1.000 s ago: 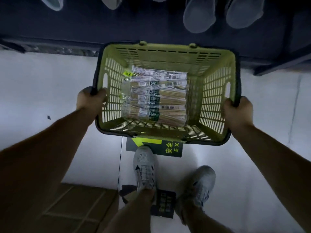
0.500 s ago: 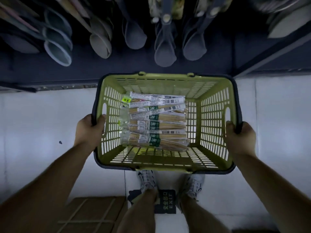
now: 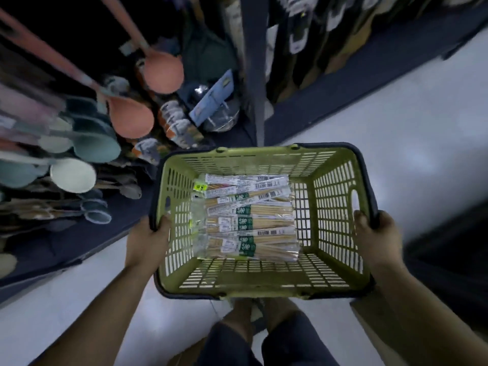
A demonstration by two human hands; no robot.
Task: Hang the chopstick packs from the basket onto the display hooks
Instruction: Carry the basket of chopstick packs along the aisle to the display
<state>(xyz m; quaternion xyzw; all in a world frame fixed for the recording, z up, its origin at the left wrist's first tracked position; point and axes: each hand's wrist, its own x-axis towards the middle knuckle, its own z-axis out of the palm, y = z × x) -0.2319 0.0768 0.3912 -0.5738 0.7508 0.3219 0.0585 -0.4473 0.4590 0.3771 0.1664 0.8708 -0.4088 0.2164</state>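
A green slatted basket with a dark rim hangs in front of me above the floor. Several clear chopstick packs with green labels and barcodes lie stacked flat on its bottom, towards the left side. My left hand grips the basket's left rim, thumb over the edge. On the opposite side my right hand grips the right rim. The display hooks themselves are hidden behind hanging goods in the dark shelving above.
Hanging ladles and spoons in orange, teal and white fill the display at left. A dark upright post divides the shelving. Packaged utensils hang near the post. Pale floor lies to the right; my legs show below.
The view has swung up and left: the basket was lifted higher and the utensil display now fills the upper left. Both hands keep their grip on the rims.
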